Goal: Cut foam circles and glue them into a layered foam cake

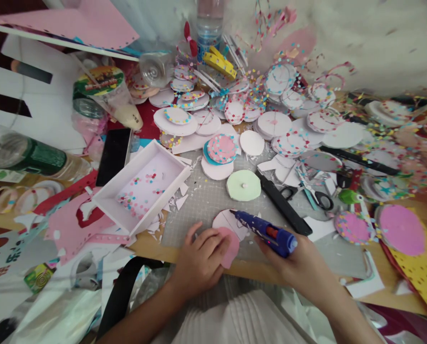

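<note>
In my right hand (299, 267) is a blue hot glue gun (263, 228), gripped by its handle, with the nozzle pointing left over a white paper disc (222, 219). A pink paper piece (229, 253) with a rounded edge overlaps the near side of that disc. My left hand (202, 253) has its fingers bent over the pink piece and holds it; the thumb is hidden. Just beyond lies a pale green disc (242, 186) with a small white bead-like knob at its centre. A black-handled cutter (283, 203) rests to its right.
An open white box (177, 167) with colored confetti stands at left, near a dark phone (113, 155). Several decorated paper discs (177, 122) crowd the back. Scissors (323, 199) lie at right among paper scraps. A drink cup (109, 93) leans at back left.
</note>
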### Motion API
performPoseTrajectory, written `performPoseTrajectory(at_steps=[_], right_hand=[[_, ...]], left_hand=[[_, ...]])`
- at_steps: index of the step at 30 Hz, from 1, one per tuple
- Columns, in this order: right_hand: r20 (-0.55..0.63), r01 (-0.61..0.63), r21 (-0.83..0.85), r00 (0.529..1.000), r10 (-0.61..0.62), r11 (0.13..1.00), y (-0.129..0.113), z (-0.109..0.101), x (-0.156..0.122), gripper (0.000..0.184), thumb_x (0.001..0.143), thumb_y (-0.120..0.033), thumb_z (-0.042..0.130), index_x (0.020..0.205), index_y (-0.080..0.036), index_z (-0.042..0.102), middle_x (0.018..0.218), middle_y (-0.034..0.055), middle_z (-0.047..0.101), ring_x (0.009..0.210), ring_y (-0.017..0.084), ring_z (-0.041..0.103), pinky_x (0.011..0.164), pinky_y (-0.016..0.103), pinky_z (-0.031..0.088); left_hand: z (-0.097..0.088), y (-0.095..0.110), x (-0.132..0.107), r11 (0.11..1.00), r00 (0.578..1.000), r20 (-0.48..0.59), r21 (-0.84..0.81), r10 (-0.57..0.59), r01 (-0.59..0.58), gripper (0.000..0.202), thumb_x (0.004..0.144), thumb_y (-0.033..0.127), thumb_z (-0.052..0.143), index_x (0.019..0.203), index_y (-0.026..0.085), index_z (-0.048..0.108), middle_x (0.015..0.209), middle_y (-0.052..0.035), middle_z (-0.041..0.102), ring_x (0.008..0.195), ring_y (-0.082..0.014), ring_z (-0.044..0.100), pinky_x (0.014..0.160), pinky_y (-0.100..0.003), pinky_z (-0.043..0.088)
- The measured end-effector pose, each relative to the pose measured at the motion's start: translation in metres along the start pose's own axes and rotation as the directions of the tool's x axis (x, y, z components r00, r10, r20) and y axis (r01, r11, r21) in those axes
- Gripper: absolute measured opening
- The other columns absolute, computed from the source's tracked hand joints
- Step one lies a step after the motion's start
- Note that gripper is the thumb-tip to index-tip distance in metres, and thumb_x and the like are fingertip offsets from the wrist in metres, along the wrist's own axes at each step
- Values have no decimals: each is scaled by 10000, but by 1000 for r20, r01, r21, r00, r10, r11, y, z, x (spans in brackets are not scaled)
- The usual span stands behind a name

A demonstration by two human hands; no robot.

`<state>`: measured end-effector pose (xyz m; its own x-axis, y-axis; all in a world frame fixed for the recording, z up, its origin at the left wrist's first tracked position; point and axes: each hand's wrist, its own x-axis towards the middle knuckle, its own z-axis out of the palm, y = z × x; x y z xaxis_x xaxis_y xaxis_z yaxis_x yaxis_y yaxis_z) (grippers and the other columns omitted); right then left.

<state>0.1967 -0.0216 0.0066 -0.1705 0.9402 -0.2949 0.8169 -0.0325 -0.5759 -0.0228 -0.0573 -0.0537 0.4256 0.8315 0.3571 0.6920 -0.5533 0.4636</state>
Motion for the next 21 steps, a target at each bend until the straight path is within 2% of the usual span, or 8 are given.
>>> performPoseTrajectory(at_steps=[7, 12, 16, 21], right_hand=[[-26, -43, -27, 999, 42, 999, 13, -5, -7, 362, 865, -492, 520, 616, -229, 513, 507, 2, 549, 462, 165, 529, 421, 259, 348], [-9, -76, -28, 997, 76, 997, 20, -7, -15, 358, 856, -503, 525, 636, -221, 531, 522, -3, 546, 460, 153, 489, 428, 263, 329], [-27, -117, 118, 992, 121, 986, 18, -15, -21, 326, 834, -470, 559, 628, -218, 543, 511, -17, 520, 452, 140, 458, 423, 257, 357], [-59, -126, 242, 988, 145, 962, 23, -21, -27, 236, 801, -435, 606, 733, -211, 633, 561, -9, 576, 485, 161, 511, 434, 264, 411]], left_hand=[[-1, 1, 1, 1000, 1000, -2, -10, -3, 3, 347, 848, 159, 482, 1147, 171, 659, 960, -68, 731, 1013, -202, 621, 1109, -439, 272], [0, 1, 1, 1000, 1000, -5, -7, 5, -5, 352, 833, 144, 494, 1145, 165, 656, 972, -68, 733, 1017, -202, 620, 1113, -440, 265], [1, 0, -1, 1000, 1000, -8, -8, 6, -6, 352, 831, 144, 493, 1144, 159, 655, 980, -72, 733, 1019, -208, 624, 1108, -448, 269], [1, 0, -1, 1000, 1000, -15, -3, 6, -6, 339, 833, 148, 499, 1132, 168, 659, 986, -71, 739, 1019, -211, 633, 1105, -445, 270]])
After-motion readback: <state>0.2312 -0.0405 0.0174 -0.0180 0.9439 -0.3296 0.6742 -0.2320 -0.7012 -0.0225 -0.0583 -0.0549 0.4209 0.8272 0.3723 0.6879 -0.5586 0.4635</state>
